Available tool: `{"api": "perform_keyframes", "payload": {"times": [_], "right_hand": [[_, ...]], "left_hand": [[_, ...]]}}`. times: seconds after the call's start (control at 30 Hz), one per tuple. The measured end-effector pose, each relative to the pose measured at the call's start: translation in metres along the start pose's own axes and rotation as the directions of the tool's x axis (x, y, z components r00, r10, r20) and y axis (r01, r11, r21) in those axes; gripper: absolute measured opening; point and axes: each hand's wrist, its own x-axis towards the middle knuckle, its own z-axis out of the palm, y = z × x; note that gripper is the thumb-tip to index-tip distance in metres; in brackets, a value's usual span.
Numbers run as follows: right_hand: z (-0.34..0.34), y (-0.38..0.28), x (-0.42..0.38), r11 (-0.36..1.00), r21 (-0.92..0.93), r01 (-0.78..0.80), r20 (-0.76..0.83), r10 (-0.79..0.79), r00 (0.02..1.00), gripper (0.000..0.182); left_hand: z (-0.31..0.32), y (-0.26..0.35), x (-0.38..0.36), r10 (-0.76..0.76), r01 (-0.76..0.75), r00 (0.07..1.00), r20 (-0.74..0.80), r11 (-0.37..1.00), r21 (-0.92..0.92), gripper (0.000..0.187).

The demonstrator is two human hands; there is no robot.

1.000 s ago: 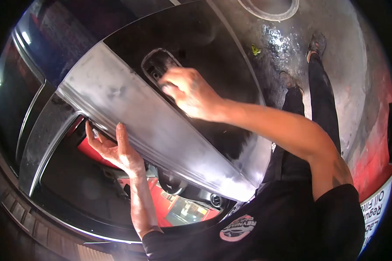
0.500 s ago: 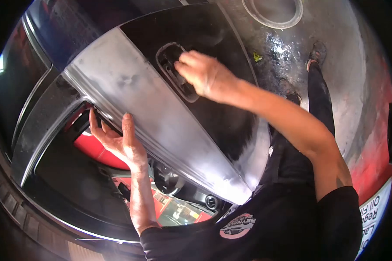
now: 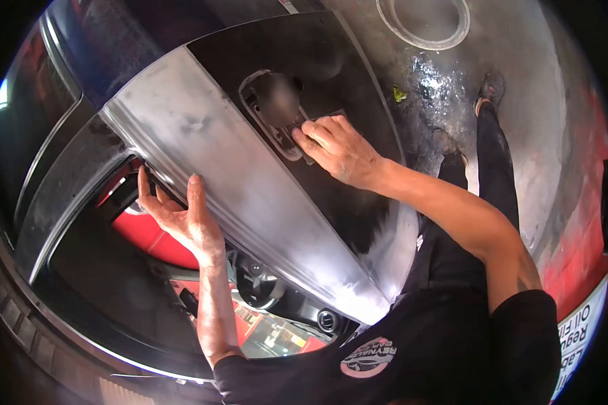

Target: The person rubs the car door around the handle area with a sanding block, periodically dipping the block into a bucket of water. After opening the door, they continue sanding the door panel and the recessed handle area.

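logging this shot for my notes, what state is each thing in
right hand: fingers bunched by oval recess, grip unclear
left hand: fingers spread
oval recess: partly blurred
silver door band: bare-looking, smudged
dark door panel: dull
car window: raised or lowered, unclear
floor: shiny patch, possibly wet

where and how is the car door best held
Likely take the car door by its window-side edge, coming from the window opening, fingers inside, thumb over the grey panel. That edge is long, ridged; the opening seems to leave finger room, and the left hand is there.
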Motion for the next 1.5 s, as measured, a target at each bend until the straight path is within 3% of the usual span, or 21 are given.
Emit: {"api": "perform_keyframes", "payload": {"times": [0.1, 0.17, 0.37, 0.43, 0.5, 0.63, 0.67, 0.83, 1.03, 1.1, 1.13, 1.17, 1.23, 1.3, 1.37, 1.43, 1.5], "right_hand": [[0.005, 0.015, 0.021, 0.991, -0.117, 0.069, -0.022, -0.072, 0.997, 0.043], [0.009, 0.028, 0.062, 0.992, -0.124, 0.018, 0.047, -0.012, 0.999, 0.044], [0.008, 0.008, 0.0, 0.999, 0.001, 0.037, 0.0, -0.037, 0.999, 0.042], [0.01, 0.018, 0.025, 0.982, -0.148, 0.114, 0.047, -0.108, 0.993, 0.042], [0.013, 0.029, 0.059, 0.984, -0.156, 0.086, 0.08, -0.075, 0.994, 0.042], [0.014, 0.009, 0.004, 0.985, -0.149, 0.085, 0.044, -0.08, 0.996, 0.047], [0.011, 0.006, -0.004, 0.981, -0.178, 0.075, 0.065, -0.064, 0.996, 0.049], [0.005, 0.031, 0.054, 0.929, -0.343, 0.139, 0.15, -0.092, 0.984, 0.045], [-0.001, 0.012, 0.006, 0.956, -0.274, 0.104, 0.127, -0.071, 0.989, 0.044], [0.001, 0.031, 0.041, 0.916, -0.369, 0.158, 0.097, -0.131, 0.987, 0.022], [-0.001, 0.034, 0.057, 0.91, -0.39, 0.136, 0.158, -0.08, 0.984, 0.046], [-0.004, 0.031, 0.059, 0.891, -0.421, 0.169, 0.214, -0.084, 0.973, 0.046], [-0.002, 0.025, 0.031, 0.943, -0.312, 0.118, 0.174, -0.065, 0.983, 0.045], [-0.011, 0.009, 0.004, 0.934, -0.316, 0.166, 0.204, -0.104, 0.973, 0.043], [-0.012, 0.025, 0.015, 0.925, -0.314, 0.215, 0.22, -0.15, 0.964, 0.043], [-0.007, 0.036, 0.056, 0.87, -0.413, 0.27, 0.204, -0.2, 0.958, 0.025], [-0.003, 0.031, 0.06, 0.875, -0.404, 0.266, 0.252, -0.174, 0.952, 0.027]], "left_hand": [[-0.001, -0.002, -0.002, -0.006, 0.006, 1.0, -0.002, 1.0, 0.008, 0.076], [0.003, 0.001, -0.002, -0.039, 0.038, 0.999, -0.019, 0.999, -0.031, 0.076], [-0.001, -0.006, 0.003, -0.025, 0.025, 1.0, -0.016, 0.999, -0.043, 0.076], [-0.002, -0.007, 0.002, -0.03, 0.029, 1.0, -0.007, 0.999, -0.037, 0.076], [-0.001, -0.011, 0.003, -0.044, 0.043, 0.999, -0.015, 0.998, -0.046, 0.077], [-0.001, -0.005, 0.005, -0.021, 0.021, 1.0, -0.009, 1.0, 0.017, 0.078], [0.0, -0.005, 0.003, -0.06, 0.06, 0.998, -0.002, 0.994, -0.092, 0.078], [-0.002, -0.007, 0.0, -0.073, 0.073, 0.997, 0.005, 0.991, -0.114, 0.078], [-0.004, -0.014, 0.003, -0.003, 0.003, 1.0, 0.002, 0.991, -0.135, 0.075], [-0.003, -0.014, 0.003, -0.001, 0.002, 1.0, 0.003, 0.995, -0.104, 0.076], [-0.004, -0.013, 0.003, 0.007, -0.006, 1.0, 0.01, 0.997, -0.074, 0.077], [-0.006, -0.013, 0.004, 0.015, -0.015, 1.0, 0.018, 0.999, -0.042, 0.078], [-0.006, -0.014, 0.004, 0.059, -0.059, 0.998, 0.007, 0.998, -0.038, 0.079], [-0.003, -0.009, 0.003, -0.037, 0.037, 0.999, 0.003, 0.989, -0.141, 0.078], [-0.005, -0.016, 0.004, -0.001, 0.001, 1.0, -0.002, 0.996, -0.094, 0.077], [-0.007, -0.018, 0.006, 0.033, -0.033, 0.999, 0.012, 0.998, -0.045, 0.078], [-0.006, -0.018, 0.005, 0.02, -0.02, 1.0, 0.006, 0.998, -0.059, 0.078]]}}
